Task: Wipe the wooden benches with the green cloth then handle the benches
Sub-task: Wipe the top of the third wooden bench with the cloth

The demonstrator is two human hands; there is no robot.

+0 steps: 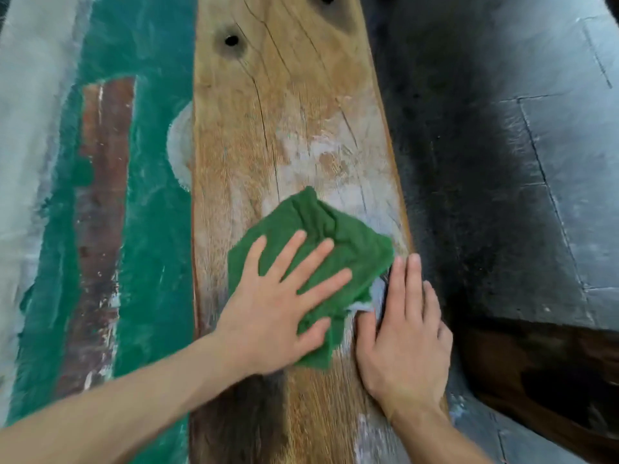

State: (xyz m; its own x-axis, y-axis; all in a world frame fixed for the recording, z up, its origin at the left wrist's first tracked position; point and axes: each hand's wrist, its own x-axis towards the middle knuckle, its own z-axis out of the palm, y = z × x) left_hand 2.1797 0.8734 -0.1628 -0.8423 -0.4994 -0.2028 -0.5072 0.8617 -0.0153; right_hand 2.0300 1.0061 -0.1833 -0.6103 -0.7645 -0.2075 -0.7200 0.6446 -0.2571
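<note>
Plainly, the left hand (268, 316) lies flat, fingers spread, grip apart, pressing the green cloth (321, 262) onto the wooden bench (268, 128) near its right edge. The right hand (405, 336) rests open beside it, touching that edge. Pinned only by palm pressure, the cloth could bunch or slide off.

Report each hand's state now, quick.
Left hand: open, fingers spread, pressing flat on the crumpled green cloth.
Right hand: open, flat on the long wooden bench, holding nothing.
</note>
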